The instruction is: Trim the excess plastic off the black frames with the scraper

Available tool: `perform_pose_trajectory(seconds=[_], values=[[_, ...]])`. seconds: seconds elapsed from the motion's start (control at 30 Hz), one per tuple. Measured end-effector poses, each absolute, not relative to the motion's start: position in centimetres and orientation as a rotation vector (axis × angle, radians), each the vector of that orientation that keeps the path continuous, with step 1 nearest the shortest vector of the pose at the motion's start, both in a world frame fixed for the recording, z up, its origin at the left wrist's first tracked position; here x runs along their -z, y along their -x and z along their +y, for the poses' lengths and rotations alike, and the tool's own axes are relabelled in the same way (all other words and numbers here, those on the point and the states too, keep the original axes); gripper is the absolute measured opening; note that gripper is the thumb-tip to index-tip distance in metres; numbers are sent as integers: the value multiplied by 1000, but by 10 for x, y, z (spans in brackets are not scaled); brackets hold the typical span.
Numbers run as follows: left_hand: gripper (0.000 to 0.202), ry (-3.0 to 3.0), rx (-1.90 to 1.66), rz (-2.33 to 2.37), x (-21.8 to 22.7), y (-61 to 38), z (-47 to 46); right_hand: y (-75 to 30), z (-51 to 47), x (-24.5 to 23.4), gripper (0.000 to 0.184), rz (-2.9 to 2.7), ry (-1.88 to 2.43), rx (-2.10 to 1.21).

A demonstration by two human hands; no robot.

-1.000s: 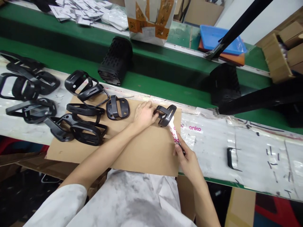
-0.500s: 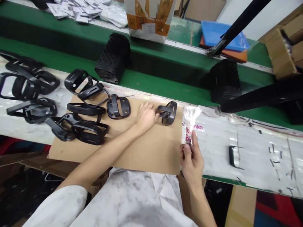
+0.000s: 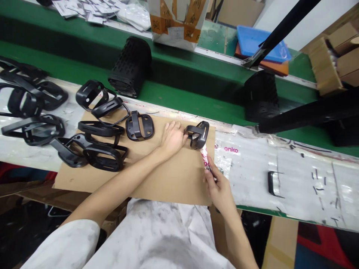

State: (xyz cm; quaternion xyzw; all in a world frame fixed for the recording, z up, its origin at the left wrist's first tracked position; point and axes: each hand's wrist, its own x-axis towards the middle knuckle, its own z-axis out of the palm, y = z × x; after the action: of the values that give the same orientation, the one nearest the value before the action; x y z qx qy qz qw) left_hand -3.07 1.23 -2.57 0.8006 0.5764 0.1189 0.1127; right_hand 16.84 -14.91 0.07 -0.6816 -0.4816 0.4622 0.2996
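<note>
My left hand (image 3: 174, 138) rests on a flat cardboard sheet (image 3: 168, 179), its fingers closed at the left edge of a black plastic bracket (image 3: 199, 135) with a looped strap. In my right hand (image 3: 218, 185) is a slim tool (image 3: 205, 158) with a white surface, red-pink marks and a dark part near the fingers. Its upper end meets the lower side of the bracket; the exact kind of tool cannot be made out. Left of my left hand lies another black bracket (image 3: 139, 126), and several more brackets (image 3: 103, 157) are grouped farther left.
Behind the work surface runs a green channel (image 3: 174, 97) holding a black perforated bin (image 3: 130, 67). A taped carton (image 3: 176, 26) and a blue tray (image 3: 260, 41) stand at the back. Dark posts (image 3: 280, 35) cross the right side. A small black frame piece (image 3: 271, 183) lies at right.
My right hand has moved left with the slim tool, bringing it from beside the cardboard to the bracket. My left hand stays at the bracket. The view has shifted slightly.
</note>
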Motion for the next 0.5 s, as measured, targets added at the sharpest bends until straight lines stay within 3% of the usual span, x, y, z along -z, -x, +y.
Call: perform_pose_trajectory(seconds=[0.17,0.33,0.5], values=[[26,-2335,-362,1681,25,31,12,-166,-152,3,71,-1180,1818,-1054],[24,-2339,-418,1686,28,31,12,-177,-146,6,68,-1390,1827,-1143],[20,-2167,-822,1490,36,36,21,-194,-141,-4,65,-1468,1905,-908]])
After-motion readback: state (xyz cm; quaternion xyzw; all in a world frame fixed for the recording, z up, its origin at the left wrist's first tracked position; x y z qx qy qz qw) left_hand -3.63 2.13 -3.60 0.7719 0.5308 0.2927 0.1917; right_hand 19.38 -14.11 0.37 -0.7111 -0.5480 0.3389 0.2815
